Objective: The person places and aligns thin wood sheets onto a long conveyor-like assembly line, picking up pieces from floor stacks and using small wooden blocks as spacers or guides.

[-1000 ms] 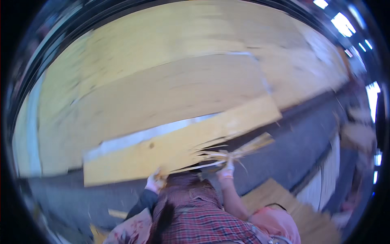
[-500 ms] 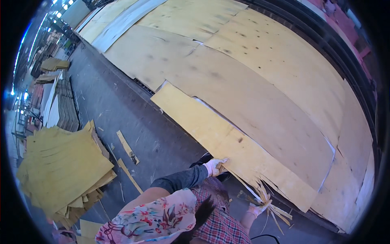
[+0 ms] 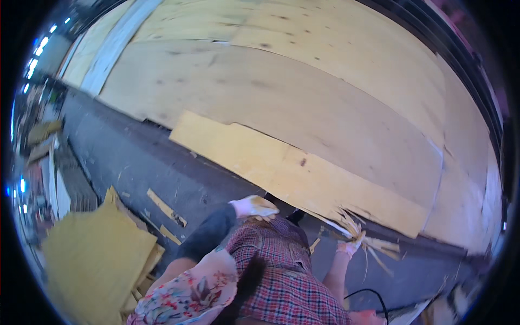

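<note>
A long yellow veneer strip (image 3: 254, 154) lies along the near edge of a broad layer of veneer sheets (image 3: 281, 97). Its right part is split into splinters along the near side. My right hand (image 3: 351, 246), in a pale glove, is closed around a bunch of torn veneer splinters (image 3: 355, 228), which fan out on both sides of the fist. My left hand (image 3: 255, 207), in a white glove with a brownish patch, hovers just short of the strip's near edge. Its fingers are loosely bent and apart from the strip, with nothing visible in them.
A stack of yellow veneer sheets (image 3: 92, 260) stands on the floor at the left, with more stacked sheets (image 3: 76, 179) behind it. Loose veneer scraps (image 3: 165, 206) lie on the grey floor (image 3: 130, 146). A black cable (image 3: 374, 292) curves near my right forearm.
My left hand has let go of the strip's near edge and drawn back to the left. The right hand keeps its grip on the splinters. The whole view has shifted and turned.
</note>
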{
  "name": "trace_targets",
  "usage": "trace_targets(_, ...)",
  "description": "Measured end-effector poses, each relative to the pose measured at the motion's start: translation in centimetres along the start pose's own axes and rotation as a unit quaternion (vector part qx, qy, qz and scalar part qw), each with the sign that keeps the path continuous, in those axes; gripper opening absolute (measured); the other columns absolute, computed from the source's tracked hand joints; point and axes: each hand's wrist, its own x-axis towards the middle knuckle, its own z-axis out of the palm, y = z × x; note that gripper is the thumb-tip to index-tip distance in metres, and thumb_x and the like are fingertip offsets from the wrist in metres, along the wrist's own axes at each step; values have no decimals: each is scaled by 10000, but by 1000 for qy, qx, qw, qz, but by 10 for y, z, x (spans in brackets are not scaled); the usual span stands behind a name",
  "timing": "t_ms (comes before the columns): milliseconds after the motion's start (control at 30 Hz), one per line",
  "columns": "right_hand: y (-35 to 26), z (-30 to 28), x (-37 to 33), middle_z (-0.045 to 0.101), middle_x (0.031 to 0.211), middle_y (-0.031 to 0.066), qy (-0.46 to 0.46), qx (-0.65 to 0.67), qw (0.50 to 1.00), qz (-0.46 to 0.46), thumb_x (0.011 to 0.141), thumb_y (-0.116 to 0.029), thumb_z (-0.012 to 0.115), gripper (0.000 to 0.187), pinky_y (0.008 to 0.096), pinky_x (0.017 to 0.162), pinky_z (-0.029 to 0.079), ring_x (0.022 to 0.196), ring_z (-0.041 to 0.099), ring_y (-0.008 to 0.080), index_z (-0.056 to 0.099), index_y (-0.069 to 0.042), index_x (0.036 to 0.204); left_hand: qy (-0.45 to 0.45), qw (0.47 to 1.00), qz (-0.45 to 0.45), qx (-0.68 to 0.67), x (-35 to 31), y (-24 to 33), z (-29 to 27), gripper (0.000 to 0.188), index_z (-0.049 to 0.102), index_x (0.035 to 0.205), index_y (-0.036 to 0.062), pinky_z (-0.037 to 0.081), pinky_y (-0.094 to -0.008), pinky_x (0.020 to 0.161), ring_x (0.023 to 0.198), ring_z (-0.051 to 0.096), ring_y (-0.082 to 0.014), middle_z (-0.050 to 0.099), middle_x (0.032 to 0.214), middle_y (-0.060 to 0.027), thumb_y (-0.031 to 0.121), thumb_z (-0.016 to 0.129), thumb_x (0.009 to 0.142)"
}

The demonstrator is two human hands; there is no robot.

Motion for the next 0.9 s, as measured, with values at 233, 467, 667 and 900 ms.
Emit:
trace_targets(233, 7, 11, 3, 538, 1112, 80, 93, 108, 990, -23, 818, -409, 536, 432, 439, 942, 361, 1070, 479, 250, 512, -80, 1096, 508, 613, 246, 552, 10, 37, -41, 583, 460, 1175, -4, 290, -470, 960, 1212, 318, -351, 373, 1289, -187, 419, 533, 780)
trace_targets(467, 3, 18, 0, 565, 1012, 124, 105, 97, 986, -82, 837, -353, 542, 427, 373, 851, 447, 954, 551, 249, 510, 4, 1069, 348, 708, 7, 614, 38, 80, -71, 596, 384, 1240, 10, 263, -521, 946, 1226, 263, -382, 287, 1336, -199, 366, 540, 788)
trace_targets(667, 3, 28, -10, 558, 1046, 135, 93, 172, 977, -90, 803, -297, 607, 423, 351, 818, 463, 916, 567, 260, 497, 16, 1067, 108, 596, 256, 753, 97, 114, -20, 595, 347, 1277, 84, 225, -536, 961, 1249, 228, -356, 216, 1380, -150, 343, 546, 780)
trace_targets(900, 4, 13, -22, 551, 794, 67, 101, 214, 970, -50, 831, -324, 567, 329, 299, 709, 513, 770, 586, 240, 545, -23, 961, 92, 499, 174, 844, 121, 104, -17, 708, 197, 1358, 176, 144, -526, 1013, 1302, 131, -328, 113, 1429, -85, 354, 551, 771)
